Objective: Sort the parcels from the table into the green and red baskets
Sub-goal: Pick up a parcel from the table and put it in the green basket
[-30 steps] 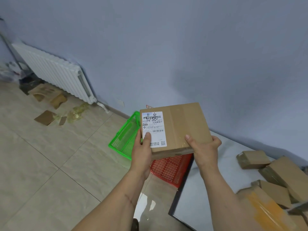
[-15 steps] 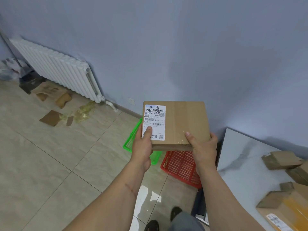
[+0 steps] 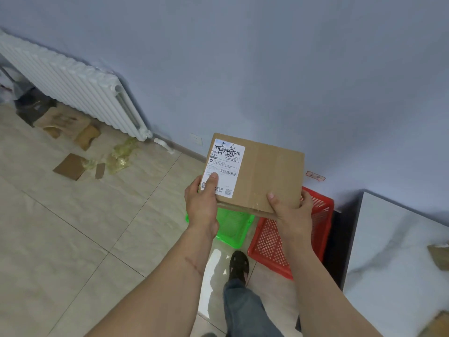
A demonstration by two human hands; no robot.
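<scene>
At the centre of the frame we hold a cardboard parcel [image 3: 264, 173] in the air, our left hand [image 3: 202, 205] gripping its lower left corner with the thumb pressed on the white shipping label [image 3: 224, 167], our right hand [image 3: 292, 210] clamped round its lower right corner. Directly below it on the tiled floor sit the green basket [image 3: 233, 229] and, just beside it to the right, the red basket [image 3: 274, 242], both partly hidden by the parcel and our hands. We see a white radiator [image 3: 73, 86] at upper left with cardboard scraps [image 3: 70, 166] below it, our dark shoe [image 3: 239, 263] at lower centre, and the marble table [image 3: 393, 251] at right with another parcel [image 3: 439, 256] at its edge.
</scene>
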